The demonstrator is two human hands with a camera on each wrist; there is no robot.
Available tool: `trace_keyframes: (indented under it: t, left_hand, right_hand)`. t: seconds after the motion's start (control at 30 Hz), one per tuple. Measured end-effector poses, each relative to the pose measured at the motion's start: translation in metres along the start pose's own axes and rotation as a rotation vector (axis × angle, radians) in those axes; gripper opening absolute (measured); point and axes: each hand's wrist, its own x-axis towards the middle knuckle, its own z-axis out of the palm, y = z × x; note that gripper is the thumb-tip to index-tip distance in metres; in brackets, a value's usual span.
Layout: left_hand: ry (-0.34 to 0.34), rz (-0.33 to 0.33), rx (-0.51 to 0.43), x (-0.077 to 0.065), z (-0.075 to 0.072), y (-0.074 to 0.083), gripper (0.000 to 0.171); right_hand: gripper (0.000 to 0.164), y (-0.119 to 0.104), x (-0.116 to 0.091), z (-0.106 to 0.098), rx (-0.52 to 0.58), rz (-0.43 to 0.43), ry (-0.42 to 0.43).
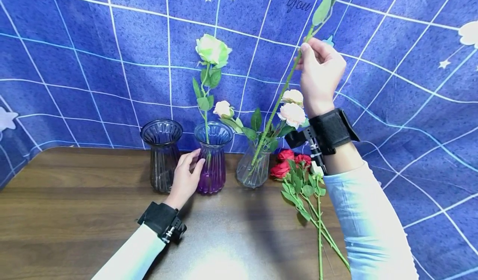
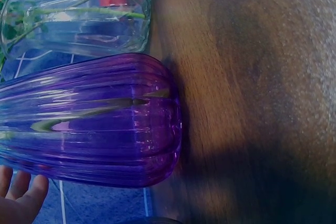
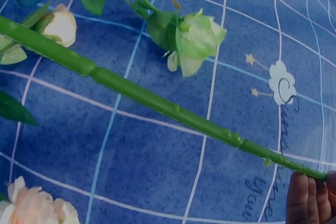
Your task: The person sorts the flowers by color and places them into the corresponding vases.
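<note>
Head view: I'm pinching a green stem [image 1: 284, 93] between thumb and fingers of my right hand [image 1: 323, 70], above and right of the purple vase [image 1: 217, 175]. Stem is running down-left, lower end overlapping the clear vase [image 1: 244, 174] standing just right of the purple vase; inside or in front, can't tell. Left hand [image 1: 185, 180] is resting at the purple vase's left side, fingers slightly apart; can't tell if they're pressing. Pale green-white rose [image 1: 211, 49] is sticking up out of the purple vase. Dark vase [image 1: 159, 164] is standing just left of it, partly behind my left hand. Pale pink flowers [image 1: 292, 115] are sitting in the clear vase. Red roses [image 1: 281, 170] are lying on the surface [image 1: 93, 209], farther right of the purple vase. Blue backdrop [image 1: 142, 35] is hanging behind it.
</note>
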Motion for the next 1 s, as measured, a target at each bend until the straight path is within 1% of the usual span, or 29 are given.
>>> trace_keyframes:
  t: [0.1,0.3,0.5,0.63,0.83,1.0]
  left_hand:
    - [0.003,0.009,0.005,0.000,0.000,0.000,0.035]
    - [0.010,0.022,0.010,0.000,0.001,-0.002,0.033]
    - [0.014,0.019,-0.003,0.001,0.000,-0.004,0.034]
    - [0.019,0.013,0.000,0.001,0.000,-0.003,0.034]
    - [0.028,0.012,0.019,0.001,-0.001,-0.003,0.033]
    - [0.033,0.020,0.008,-0.001,0.001,-0.003,0.033]
  right_hand:
    - [0.007,-0.002,0.002,0.007,0.013,-0.007,0.009]
    - [0.008,-0.007,0.005,0.021,0.023,-0.028,0.023]
    - [0.016,-0.013,0.007,0.036,0.040,-0.027,0.028]
    - [0.017,-0.016,0.004,0.045,0.043,-0.042,0.023]
    - [0.018,-0.016,0.002,0.053,0.026,-0.057,0.014]
    - [0.016,-0.012,-0.002,0.059,0.009,-0.065,0.004]
